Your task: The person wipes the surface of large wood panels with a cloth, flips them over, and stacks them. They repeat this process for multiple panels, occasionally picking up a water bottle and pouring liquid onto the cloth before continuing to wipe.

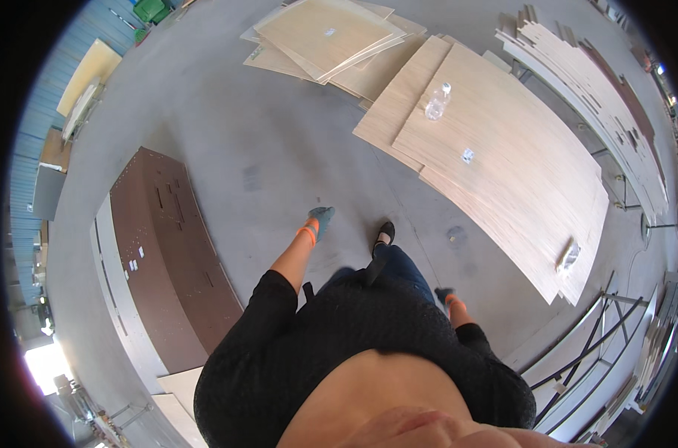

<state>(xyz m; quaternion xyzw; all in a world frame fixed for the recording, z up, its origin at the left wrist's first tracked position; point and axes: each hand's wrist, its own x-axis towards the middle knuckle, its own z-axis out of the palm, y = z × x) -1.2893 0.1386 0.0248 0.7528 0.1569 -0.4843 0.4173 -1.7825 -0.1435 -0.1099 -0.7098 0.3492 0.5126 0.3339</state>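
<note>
My left hand (322, 220), in a grey-green work glove with an orange cuff, hangs in front of me over the grey floor. Its fingers look loosely stretched, and I see nothing in them. My right hand (444, 295), in a dark glove with an orange cuff, is low by my right hip, small and blurred, its fingers not clear. Neither hand touches a panel. To the right lies a stack of pale plywood sheets (503, 179). On it stand a clear plastic bottle (437, 103) and a crumpled clear wrapper (568, 255).
At left is a stack of dark brown panels (160, 246) with slots and small holes. More thin wood sheets (324, 37) lie fanned out ahead. Long strips fill a rack (585, 97) at far right; a metal frame (608, 328) stands at lower right. My shoe (384, 231) is on the floor.
</note>
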